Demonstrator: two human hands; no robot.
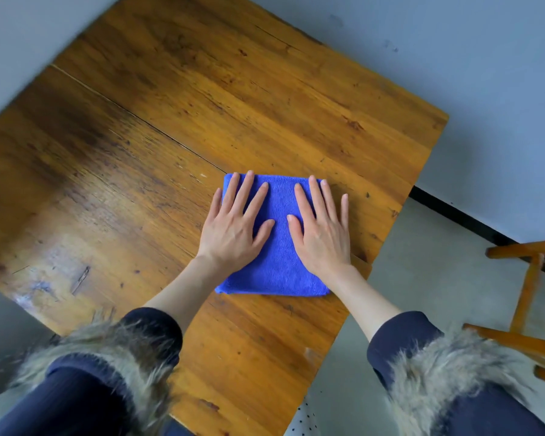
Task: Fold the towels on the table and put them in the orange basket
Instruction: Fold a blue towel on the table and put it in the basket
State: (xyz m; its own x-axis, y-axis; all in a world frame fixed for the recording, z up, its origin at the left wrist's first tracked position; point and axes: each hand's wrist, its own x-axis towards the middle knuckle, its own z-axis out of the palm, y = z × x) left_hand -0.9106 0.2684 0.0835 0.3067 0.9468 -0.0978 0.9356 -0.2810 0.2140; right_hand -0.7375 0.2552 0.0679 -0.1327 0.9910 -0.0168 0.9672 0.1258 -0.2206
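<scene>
Head view: a folded blue towel (277,262) lies flat on the wooden table (170,136), near its right edge. Left hand (233,228) and right hand (323,234) press on it side by side, each grip apart with fingers straight and spread. Wooden chair (529,278) stands at right on the floor (422,262).

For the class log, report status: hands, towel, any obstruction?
Left hand and right hand open, pressing flat. Folded blue microfibre towel square on brown wooden table. Orange basket not in view. No obstruction on the table.
</scene>
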